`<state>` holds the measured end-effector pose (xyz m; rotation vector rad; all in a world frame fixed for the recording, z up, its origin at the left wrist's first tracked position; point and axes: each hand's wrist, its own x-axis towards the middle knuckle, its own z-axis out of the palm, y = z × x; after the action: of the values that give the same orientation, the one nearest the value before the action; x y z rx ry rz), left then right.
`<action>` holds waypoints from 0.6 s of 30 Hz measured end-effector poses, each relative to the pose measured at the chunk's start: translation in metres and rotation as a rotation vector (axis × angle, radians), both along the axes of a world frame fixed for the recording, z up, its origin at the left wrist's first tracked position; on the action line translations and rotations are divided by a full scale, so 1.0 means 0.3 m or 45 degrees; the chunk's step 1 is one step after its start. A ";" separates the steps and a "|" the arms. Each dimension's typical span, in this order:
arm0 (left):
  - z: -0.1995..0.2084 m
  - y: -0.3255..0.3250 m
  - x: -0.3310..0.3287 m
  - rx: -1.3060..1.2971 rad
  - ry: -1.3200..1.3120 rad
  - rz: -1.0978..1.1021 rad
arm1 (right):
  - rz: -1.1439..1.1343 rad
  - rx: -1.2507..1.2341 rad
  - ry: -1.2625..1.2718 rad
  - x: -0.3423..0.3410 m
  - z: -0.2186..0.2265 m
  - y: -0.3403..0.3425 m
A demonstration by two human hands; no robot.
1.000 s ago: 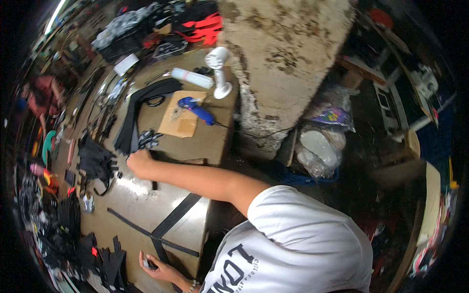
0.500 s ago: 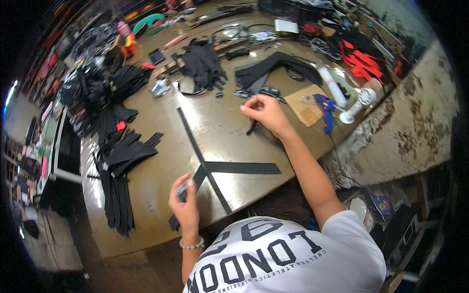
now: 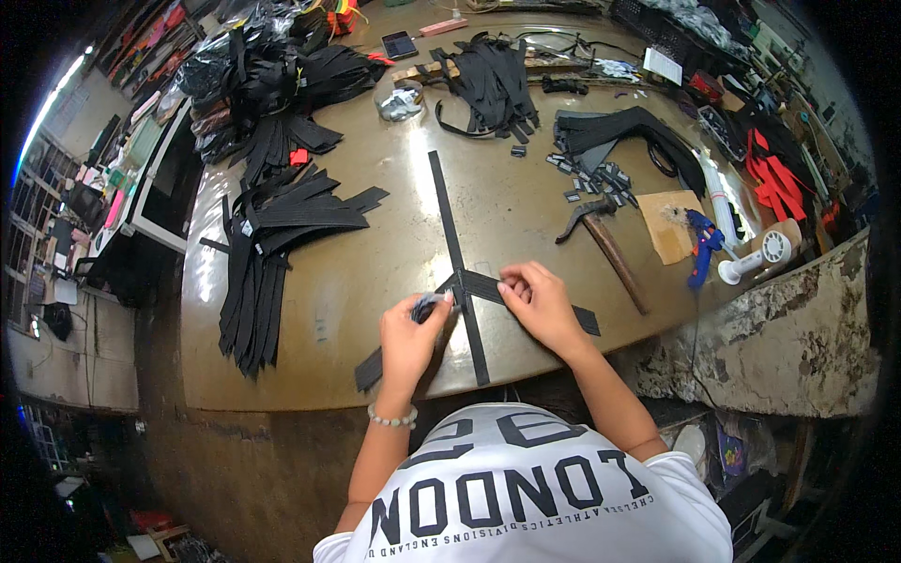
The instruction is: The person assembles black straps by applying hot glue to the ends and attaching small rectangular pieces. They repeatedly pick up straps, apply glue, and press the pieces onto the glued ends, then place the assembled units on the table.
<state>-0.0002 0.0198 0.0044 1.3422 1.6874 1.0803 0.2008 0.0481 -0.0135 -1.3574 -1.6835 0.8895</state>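
On the table lie flat black webbing straps: a long narrow strap [image 3: 447, 216] crosses the place where two wider pieces meet. One wide strap [image 3: 584, 321] slants to the right and the other [image 3: 369, 371] to the near left. My left hand [image 3: 410, 333] is closed around a small dark, shiny bundle with a pale tip, whose kind I cannot make out, just left of the crossing. Over the right-hand strap, my right hand [image 3: 542, 308] has thumb and forefinger drawn together at its upper edge. A hammer [image 3: 615, 260] with a wooden handle lies right of that hand.
Small dark buckle-like pieces [image 3: 601, 178] are scattered beyond the hammer. A blue glue gun [image 3: 702, 249] and a white spool [image 3: 755, 258] stand at the right edge. Piles of black straps [image 3: 258, 291] cover the left; another strap pile [image 3: 488, 84] lies at the back.
My right hand has left the hammer's spot and come down left to the strap, uncovering the hammer. My left hand keeps its bundle near the crossing. The whole view has shifted and turned.
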 end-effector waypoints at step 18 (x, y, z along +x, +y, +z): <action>-0.070 0.009 -0.025 -0.048 0.054 -0.154 | -0.030 0.078 -0.048 -0.042 -0.073 -0.142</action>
<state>-0.0077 0.0227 -0.0167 1.4334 1.6264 0.9526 0.1883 0.0055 -0.0353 -1.3579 -1.7060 0.7968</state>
